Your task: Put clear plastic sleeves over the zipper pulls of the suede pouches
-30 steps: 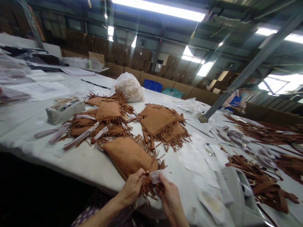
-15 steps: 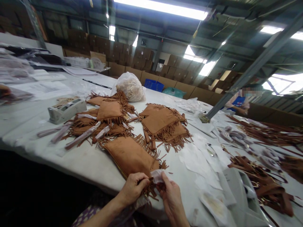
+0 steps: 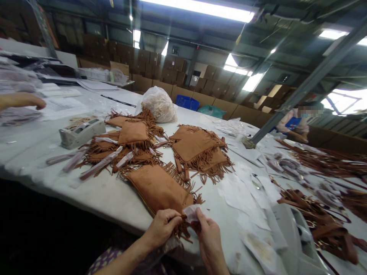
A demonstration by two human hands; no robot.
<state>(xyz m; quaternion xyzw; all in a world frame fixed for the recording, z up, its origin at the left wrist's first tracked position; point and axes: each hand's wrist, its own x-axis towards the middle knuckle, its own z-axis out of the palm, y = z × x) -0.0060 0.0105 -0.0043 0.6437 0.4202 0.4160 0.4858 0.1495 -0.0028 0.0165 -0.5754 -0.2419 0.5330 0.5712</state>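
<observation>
Stacked cardboard boxes (image 3: 143, 63) line the back of a hall, and a white-covered table (image 3: 114, 196) fills the middle ground. Take the nearest brown fringed pouch (image 3: 160, 187) as the landmark: it lies flat at the table's near edge, its long axis slanting from far left down to near right, so that its near-right corner points at the two hands.

At that corner the left hand (image 3: 164, 228), the nearer of the two to the pouch, has thumb and forefinger pinching a small brown leather strip (image 3: 183, 216). Just right of the corner, the right hand (image 3: 210, 233) pinches a translucent white wrap (image 3: 190, 212) between thumb and fingers. The wrap meets the strip between the fingertips; whether it goes around the strip or only lies against it, I cannot tell.

Beyond the pouch, to its right, sits a stack of pouches (image 3: 195, 147); beyond it to the left, another pile (image 3: 132, 133), with a tape dispenser (image 3: 82, 133) farther left. Well left of the pouch, another person's hand (image 3: 30, 101) reaches in.
</observation>
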